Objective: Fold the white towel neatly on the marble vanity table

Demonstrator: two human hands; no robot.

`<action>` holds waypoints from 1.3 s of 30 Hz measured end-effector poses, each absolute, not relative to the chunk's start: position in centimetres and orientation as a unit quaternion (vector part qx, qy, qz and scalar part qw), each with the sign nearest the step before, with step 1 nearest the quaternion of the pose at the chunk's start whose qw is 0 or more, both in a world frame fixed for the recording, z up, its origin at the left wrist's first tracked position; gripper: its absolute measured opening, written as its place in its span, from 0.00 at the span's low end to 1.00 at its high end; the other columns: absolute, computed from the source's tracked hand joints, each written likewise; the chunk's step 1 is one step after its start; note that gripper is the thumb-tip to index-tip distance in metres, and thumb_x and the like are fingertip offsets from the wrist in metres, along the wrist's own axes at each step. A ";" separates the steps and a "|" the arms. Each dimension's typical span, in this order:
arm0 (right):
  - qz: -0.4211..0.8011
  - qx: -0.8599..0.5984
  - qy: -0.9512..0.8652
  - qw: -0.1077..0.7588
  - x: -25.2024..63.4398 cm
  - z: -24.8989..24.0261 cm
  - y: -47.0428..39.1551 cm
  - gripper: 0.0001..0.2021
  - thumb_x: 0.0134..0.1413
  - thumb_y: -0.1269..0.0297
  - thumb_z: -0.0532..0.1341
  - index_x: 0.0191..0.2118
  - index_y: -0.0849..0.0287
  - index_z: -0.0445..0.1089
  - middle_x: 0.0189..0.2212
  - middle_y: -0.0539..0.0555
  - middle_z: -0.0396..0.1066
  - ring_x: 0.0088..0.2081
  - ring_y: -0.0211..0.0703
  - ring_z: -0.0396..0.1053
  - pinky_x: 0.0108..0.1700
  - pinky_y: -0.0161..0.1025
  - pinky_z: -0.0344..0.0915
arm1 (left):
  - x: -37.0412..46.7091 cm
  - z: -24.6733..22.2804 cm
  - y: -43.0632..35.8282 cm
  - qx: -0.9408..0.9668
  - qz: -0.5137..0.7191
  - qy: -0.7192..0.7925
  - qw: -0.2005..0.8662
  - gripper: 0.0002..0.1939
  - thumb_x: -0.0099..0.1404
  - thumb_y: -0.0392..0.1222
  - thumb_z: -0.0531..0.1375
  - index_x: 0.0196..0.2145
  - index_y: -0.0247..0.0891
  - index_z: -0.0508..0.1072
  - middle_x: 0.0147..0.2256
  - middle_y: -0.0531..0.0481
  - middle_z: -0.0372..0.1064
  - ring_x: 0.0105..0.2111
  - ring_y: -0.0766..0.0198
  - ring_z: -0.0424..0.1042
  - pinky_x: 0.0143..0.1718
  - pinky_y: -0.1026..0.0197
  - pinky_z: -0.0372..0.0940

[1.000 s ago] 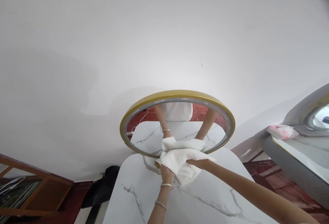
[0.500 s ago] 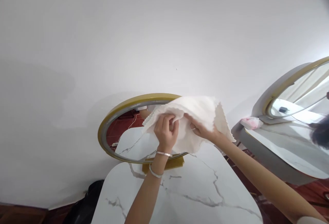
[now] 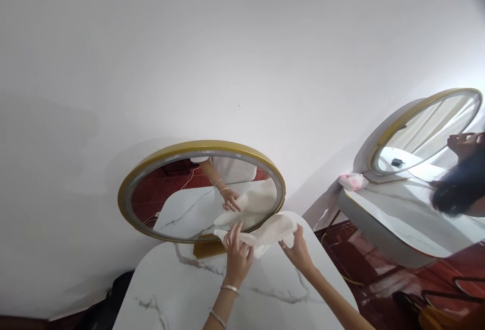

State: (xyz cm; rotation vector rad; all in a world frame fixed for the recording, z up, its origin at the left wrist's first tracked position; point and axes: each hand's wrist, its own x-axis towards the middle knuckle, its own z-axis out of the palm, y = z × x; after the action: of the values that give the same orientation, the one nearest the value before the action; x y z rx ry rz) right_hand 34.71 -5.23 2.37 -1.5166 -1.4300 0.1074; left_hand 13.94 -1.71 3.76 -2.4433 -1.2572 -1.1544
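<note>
A white cloth [image 3: 271, 233] is stretched low between both hands, in front of the lower right rim of an oval-looking mirror [image 3: 204, 144] with a gold frame. My left hand [image 3: 238, 256], with two bracelets at the wrist, has its fingers on the cloth's left part. Gripped by my right hand [image 3: 298, 250] is the cloth's right end, between thumb and fingers; a ring shows on one finger. The mirror stands on a gold base [image 3: 207, 249] on a white marbled table [image 3: 265, 294]. In the glass, a hand and the cloth are reflected.
On the right stands a second marbled table [image 3: 409, 214] with another gold-framed mirror [image 3: 413, 112]. A pink and white packet [image 3: 353, 181] lies at its left corner. A person's dark hair [image 3: 454, 183] shows at the right edge. Something black [image 3: 119, 294] is at the lower left.
Both hands and the cloth have moved down, off the mirror's face to near its lower rim. More of the glass now shows. The view has shifted to the right.
</note>
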 end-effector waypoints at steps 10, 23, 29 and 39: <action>0.231 -0.551 -0.721 0.351 37.2 7.6 -9.1 0.18 0.39 0.71 0.54 0.39 0.53 0.72 0.34 0.56 0.70 0.42 0.54 0.67 0.48 0.52 0.64 | 10.9 4.9 -6.4 -0.887 -0.312 -0.336 -0.051 0.08 0.59 0.29 0.58 0.25 0.39 0.70 0.39 0.47 0.72 0.39 0.58 0.72 0.41 0.52 0.72; 0.164 -0.591 -0.625 0.483 37.9 14.4 -12.7 0.17 0.58 0.53 0.51 0.26 0.58 0.66 0.20 0.50 0.63 0.23 0.38 0.59 0.26 0.34 0.59 | 2.9 12.5 -8.6 -0.789 -0.260 -0.471 -0.298 0.11 0.67 0.50 0.54 0.42 0.44 0.67 0.36 0.53 0.74 0.31 0.64 0.74 0.31 0.64 0.68; 0.096 -0.629 -0.570 0.519 38.2 17.1 -12.2 0.15 0.52 0.49 0.59 0.28 0.58 0.66 0.20 0.47 0.61 0.21 0.34 0.56 0.21 0.31 0.55 | 1.1 14.4 -6.8 -0.784 -0.350 -0.431 -0.276 0.12 0.68 0.51 0.51 0.37 0.41 0.66 0.21 0.57 0.63 0.23 0.68 0.67 0.27 0.67 0.63; 0.076 -0.598 -0.692 0.398 37.2 19.7 -21.4 0.07 0.51 0.68 0.54 0.36 0.57 0.68 0.37 0.55 0.72 0.39 0.43 0.69 0.40 0.38 0.66 | -1.3 18.9 -7.1 -0.852 -0.341 -0.334 -0.217 0.10 0.69 0.46 0.50 0.40 0.43 0.69 0.29 0.54 0.72 0.29 0.65 0.74 0.34 0.64 0.67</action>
State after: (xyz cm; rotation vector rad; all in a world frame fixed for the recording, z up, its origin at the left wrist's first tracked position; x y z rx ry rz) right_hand 37.23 -21.44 19.68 -1.5137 -1.7521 0.1921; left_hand -1.25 -7.12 18.89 -3.1224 -1.2234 -1.2487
